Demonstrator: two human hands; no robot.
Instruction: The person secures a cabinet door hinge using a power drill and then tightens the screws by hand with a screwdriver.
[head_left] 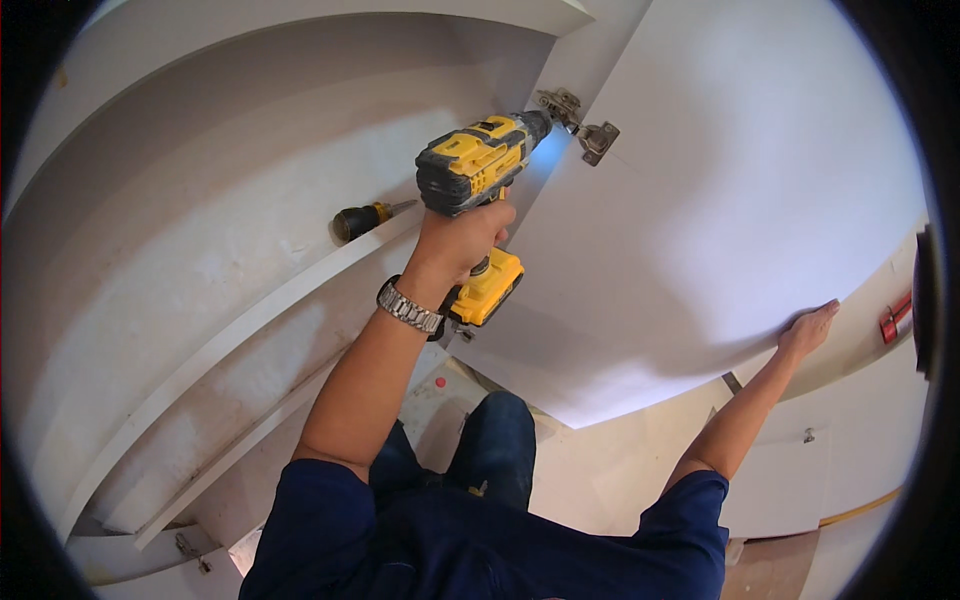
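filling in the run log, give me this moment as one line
left hand: gripping drill | drill: aimed at upper hinge | right hand: on door edge | screwdriver: on shelf

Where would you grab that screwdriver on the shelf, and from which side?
Probably by the thick handle of the screwdriver, from the open front of the shelf. It lies near the front edge, handle to the left, thin shaft pointing right toward the left hand holding the drill.

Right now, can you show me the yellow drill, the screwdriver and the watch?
Yellow drill [482, 163], head view: its body.
Screwdriver [359, 221], head view: its black handle.
Watch [408, 309], head view: its metal band.
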